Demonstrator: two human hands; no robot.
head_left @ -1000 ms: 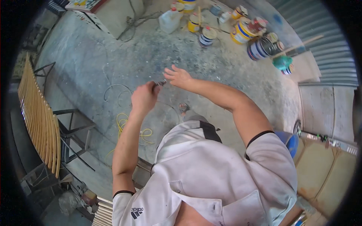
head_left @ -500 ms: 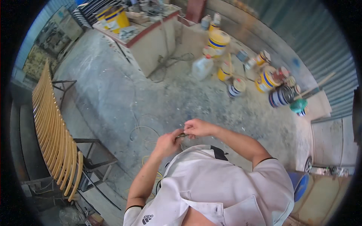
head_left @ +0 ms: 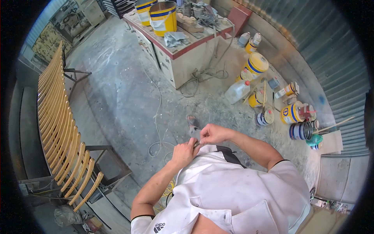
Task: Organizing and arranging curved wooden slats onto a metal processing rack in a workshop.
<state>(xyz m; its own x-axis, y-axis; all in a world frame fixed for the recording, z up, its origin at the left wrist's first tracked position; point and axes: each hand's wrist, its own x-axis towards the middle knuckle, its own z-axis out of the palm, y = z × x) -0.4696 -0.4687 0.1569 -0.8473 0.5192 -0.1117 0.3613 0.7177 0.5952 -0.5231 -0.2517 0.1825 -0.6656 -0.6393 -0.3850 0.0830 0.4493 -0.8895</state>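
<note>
My left hand [head_left: 184,153] is closed around a small dark object [head_left: 196,144], too small and too covered to name. Close against it, my right hand [head_left: 213,134] has its fingers pinched together at the object's upper end. Both hands meet in front of my white shirt [head_left: 237,183], at waist height. Below and just beyond them one of my feet [head_left: 192,123] shows on the grey floor.
Curved wooden slats [head_left: 64,144] line a metal stand [head_left: 105,160] on the left. A cabinet [head_left: 171,70] ahead carries yellow buckets [head_left: 163,21]. Paint cans [head_left: 265,117] and a clear jug [head_left: 237,91] stand along the right wall. A hose [head_left: 159,101] crosses the floor.
The view has swung, so the cabinet and paint cans sit farther right. My foot has come into sight. Both hands stay together at the small dark object.
</note>
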